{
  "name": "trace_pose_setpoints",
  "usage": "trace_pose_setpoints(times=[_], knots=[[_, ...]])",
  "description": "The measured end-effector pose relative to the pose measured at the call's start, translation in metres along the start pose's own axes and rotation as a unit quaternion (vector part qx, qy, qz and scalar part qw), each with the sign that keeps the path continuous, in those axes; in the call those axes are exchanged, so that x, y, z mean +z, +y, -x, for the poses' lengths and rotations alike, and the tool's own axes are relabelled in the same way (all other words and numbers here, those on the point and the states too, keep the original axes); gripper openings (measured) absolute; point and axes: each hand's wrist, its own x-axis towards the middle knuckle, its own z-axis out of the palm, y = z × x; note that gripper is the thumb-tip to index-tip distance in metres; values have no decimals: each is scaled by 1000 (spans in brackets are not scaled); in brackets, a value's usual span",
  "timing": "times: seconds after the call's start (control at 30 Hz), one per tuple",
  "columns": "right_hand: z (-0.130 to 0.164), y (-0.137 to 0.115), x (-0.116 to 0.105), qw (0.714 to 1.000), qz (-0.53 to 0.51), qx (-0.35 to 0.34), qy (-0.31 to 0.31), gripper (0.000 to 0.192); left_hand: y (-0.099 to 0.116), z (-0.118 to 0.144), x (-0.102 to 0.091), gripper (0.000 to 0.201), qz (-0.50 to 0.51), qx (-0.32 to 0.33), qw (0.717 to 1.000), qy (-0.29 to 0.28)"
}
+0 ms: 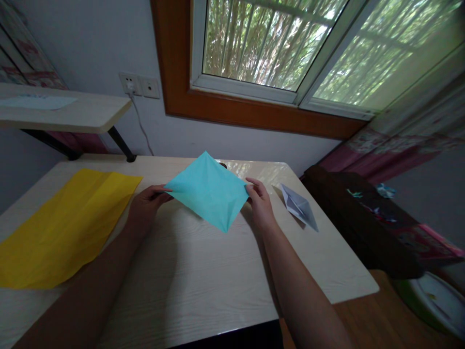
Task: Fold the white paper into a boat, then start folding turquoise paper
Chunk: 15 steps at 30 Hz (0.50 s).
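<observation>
Two bare forearms reach out over the near edge of the pale, wood-grained bench (203, 286), whose top has a soft sheen near the window. The left hand (145, 206) pinches the left corner of a turquoise paper (209, 190), fingers closed on it; the right hand (258, 201) has its fingers clamped on the right corner. The sheet hangs between them as a diamond, held just above the bench near its middle, one point toward the person and one toward the wall. It looks thin and matte, with faint creases running from the centre to the corners — so I'd judge some folds have been made and opened out again, while the piece is far from any finished form. Left of the hands lies a large yellow sheet (61, 228), flat, with a few long crease lines. To the right, just beyond the right hand, sits a small grey-white folded paper model (298, 206), pointed and boat-like, seemingly complete. Further off, a dark cushioned seat (348, 218) stands beside the bench, a shelf (72, 114) juts from the wall, and behind everything a wood-framed window (276, 53) shows green trees
</observation>
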Motion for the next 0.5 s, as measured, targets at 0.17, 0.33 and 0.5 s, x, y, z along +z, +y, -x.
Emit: trace_pose_setpoints(times=[0.17,0.33,0.5], knots=[[0,-4,-3,996,70,-58,-9,28,4,1,3,22,36,2,999,32],[3,-17,-6,939,243,-236,-60,28,1,-1,1,25,11,0,999,35],[8,-19,2,896,303,-286,-157,36,0,-1,0,24,6,10,1000,24]])
